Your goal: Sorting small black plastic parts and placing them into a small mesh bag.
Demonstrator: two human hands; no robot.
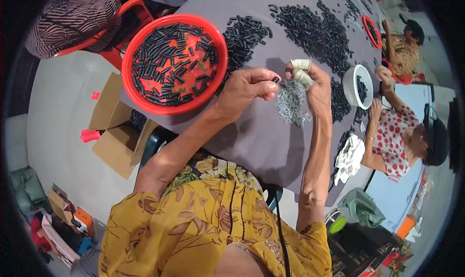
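own hands (246, 89) 2 | silvery pile (292, 105) 1 | white bowl (350, 89) 1

Moderate light fills the room, seemingly from above. 1 soft shadow falls left of the right forearm (316, 156) across the gray tablecloth (252, 148). Silvery pins (292, 105) glint; heaped black tubes (315, 30) lose detail. Fisheye curvature bends the blurrier edges inside a black rim.

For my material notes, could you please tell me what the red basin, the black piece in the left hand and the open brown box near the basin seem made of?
Red basin: probably plastic; smooth, glossy rim, evenly coloured.
Black piece: perhaps plastic or rubber; dark, slightly shiny, too small to settle.
Brown box: likely cardboard; matte, with stiff folding flaps.
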